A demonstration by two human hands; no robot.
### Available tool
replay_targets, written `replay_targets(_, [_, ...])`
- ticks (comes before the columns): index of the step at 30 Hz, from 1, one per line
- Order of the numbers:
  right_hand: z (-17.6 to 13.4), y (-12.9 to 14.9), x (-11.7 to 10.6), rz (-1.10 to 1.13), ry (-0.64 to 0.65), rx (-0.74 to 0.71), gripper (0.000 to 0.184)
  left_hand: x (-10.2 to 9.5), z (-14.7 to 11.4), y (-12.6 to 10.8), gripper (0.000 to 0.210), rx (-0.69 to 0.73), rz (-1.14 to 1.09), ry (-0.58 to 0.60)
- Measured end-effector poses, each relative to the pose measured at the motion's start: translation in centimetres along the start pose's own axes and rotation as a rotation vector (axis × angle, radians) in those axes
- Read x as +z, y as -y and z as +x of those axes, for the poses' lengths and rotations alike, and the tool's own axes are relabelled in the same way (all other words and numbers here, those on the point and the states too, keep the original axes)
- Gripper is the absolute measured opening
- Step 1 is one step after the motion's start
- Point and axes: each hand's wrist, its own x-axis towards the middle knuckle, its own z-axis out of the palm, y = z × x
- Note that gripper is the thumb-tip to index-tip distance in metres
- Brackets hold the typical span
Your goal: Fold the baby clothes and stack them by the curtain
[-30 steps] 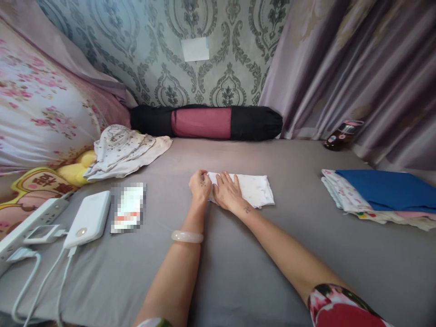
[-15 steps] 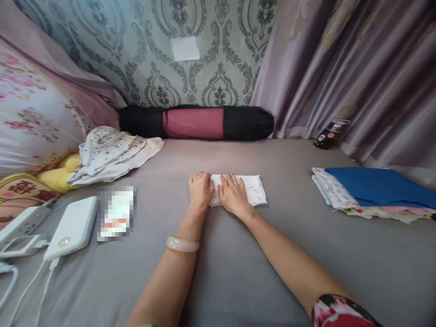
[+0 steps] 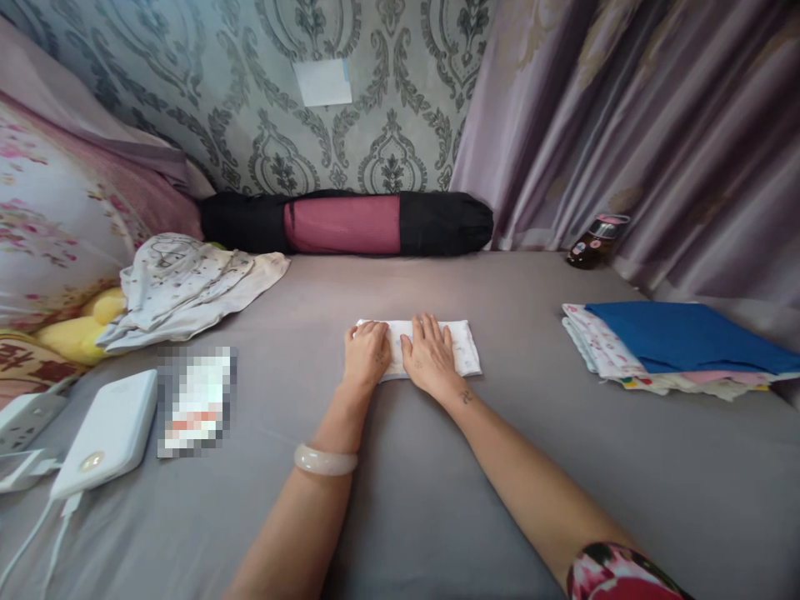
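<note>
A folded white cloth (image 3: 465, 347) with faint printed marks lies flat on the grey bed sheet in front of me. My left hand (image 3: 367, 354), with a pale bangle on the wrist, is on its left end. Those fingers are bent and close together on the fabric, and the fingertips are partly hidden. Flat on the middle of the cloth rests my right hand (image 3: 428, 354), its fingers stretched and somewhat apart. The right end of the cloth shows beyond it.
A stack of folded fabrics (image 3: 681, 337) lies right, with a dark bottle (image 3: 588, 243) behind it. A black and pink roll bag (image 3: 343, 223) lies along the wall. Left are a crumpled spotted cloth (image 3: 187, 287), a blurred packet (image 3: 197, 402) and a white power bank (image 3: 106, 433) with cables.
My left hand has shifted slightly onto the cloth, whose left edge now shows behind the fingers. My right hand stays flat on it. The whole view has moved a little.
</note>
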Motion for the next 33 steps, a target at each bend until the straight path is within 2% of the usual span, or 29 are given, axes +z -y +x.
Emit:
replay_targets(3, [0.0,-0.3,-0.1,-0.026,-0.018,0.058,0.06,0.0,0.0,0.0,0.025,0.001,-0.002,0.002])
replay_targets(6, [-0.1,-0.4,0.0,-0.039,0.02,0.087,0.062,0.0,-0.1,0.0,0.026,0.007,-0.012,0.004])
replay_targets(18, [-0.1,-0.7,0.3,-0.027,0.053,0.093,0.061,-0.1,-0.1,0.0,0.027,0.014,-0.026,0.01])
replay_targets(26, [0.6,-2.4,-0.8,-0.056,-0.002,0.149,0.06,0.2,0.0,0.2,0.027,0.019,-0.043,0.005])
replay_targets(33, [0.6,-3.2,-0.2,-0.07,0.046,0.153,0.061,0.2,0.0,0.3,0.027,0.012,-0.046,0.008])
